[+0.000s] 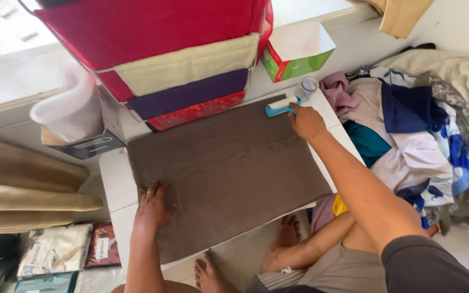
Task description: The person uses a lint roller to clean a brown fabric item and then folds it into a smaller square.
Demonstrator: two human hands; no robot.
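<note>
Head view, step: a brown cloth [229, 168] is laid flat on a low white table [116, 182]; lint rolling appears to be in hand, with the roller at the cloth's far right corner.
Left hand [152, 209]: pressed flat, fingers spread, on the cloth's near left part, gripping nothing.
Right hand [306, 120]: closed around the blue handle of a lint roller [291, 100].
Next move: a steady pass across the cloth is judged to be needed, with the left hand kept as anchor.
Edges: the cloth overhangs the table's near edge; stacked folded fabrics [185, 89] touch its far edge.
Open room: a green box [295, 54] and a heap of clothes [413, 125] crowd the right side.
</note>
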